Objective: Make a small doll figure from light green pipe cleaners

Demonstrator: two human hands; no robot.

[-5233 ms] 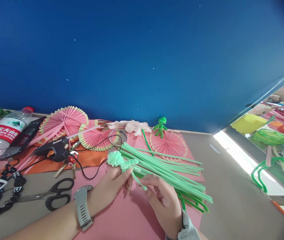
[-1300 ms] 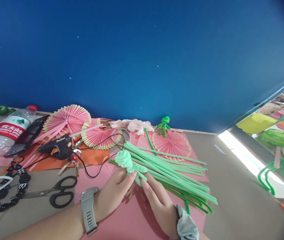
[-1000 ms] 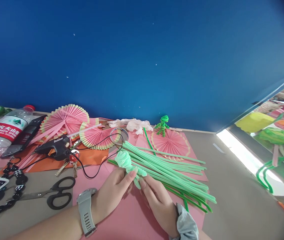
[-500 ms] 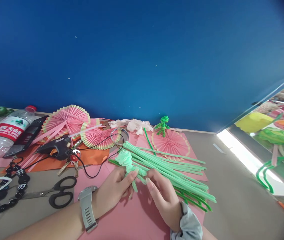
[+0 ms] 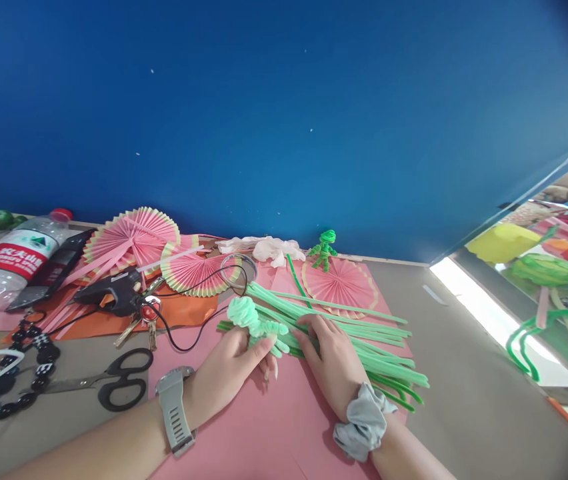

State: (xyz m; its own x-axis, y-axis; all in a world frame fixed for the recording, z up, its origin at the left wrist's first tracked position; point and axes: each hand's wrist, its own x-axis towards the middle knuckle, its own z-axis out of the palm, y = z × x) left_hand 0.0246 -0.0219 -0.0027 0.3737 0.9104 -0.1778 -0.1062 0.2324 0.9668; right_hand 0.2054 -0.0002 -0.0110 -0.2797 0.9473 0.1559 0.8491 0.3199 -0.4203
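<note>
My left hand (image 5: 244, 370) pinches a small pale green pipe-cleaner figure (image 5: 244, 313). It has a coiled round head, a wrapped arm pointing right and loose ends below. My right hand (image 5: 327, 347) lies over the left part of a bundle of pale green pipe cleaners (image 5: 384, 363), thumb apart from the fingers. Its fingertips touch the bundle and are partly hidden. Darker green pipe cleaners (image 5: 399, 393) stick out under the bundle. Behind it a finished-looking darker green pipe-cleaner figure (image 5: 325, 252) stands upright on a pink folded paper fan (image 5: 341, 287).
Pink paper (image 5: 264, 433) lies under my hands. At left are black-handled scissors (image 5: 121, 380), a bead string (image 5: 41, 367), keys (image 5: 152, 330), a black glue gun (image 5: 114, 291) with its cord, and a plastic bottle (image 5: 19, 253). A blue panel (image 5: 284, 133) stands behind.
My right hand has left the pale green figure and moved up and right onto the pipe-cleaner bundle. The figure in my left hand has tilted and risen slightly.
</note>
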